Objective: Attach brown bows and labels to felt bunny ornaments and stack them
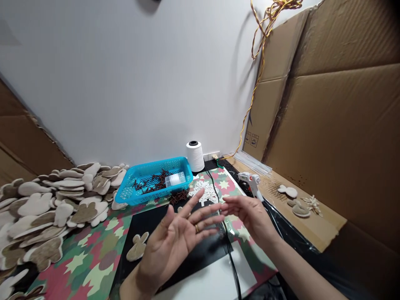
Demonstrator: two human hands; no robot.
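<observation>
Left grip spread wide; right grip narrow, cannot tell contents; black cable partly hidden behind both.

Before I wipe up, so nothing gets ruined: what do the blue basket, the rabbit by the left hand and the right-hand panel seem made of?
Basket: probably moulded plastic, slightly glossy, with perforated sides. Rabbit: likely fabric, matt and fuzzy; felt or plush, can't tell. Panel: apparently corrugated cardboard, matt brown, ridges showing through.
</observation>
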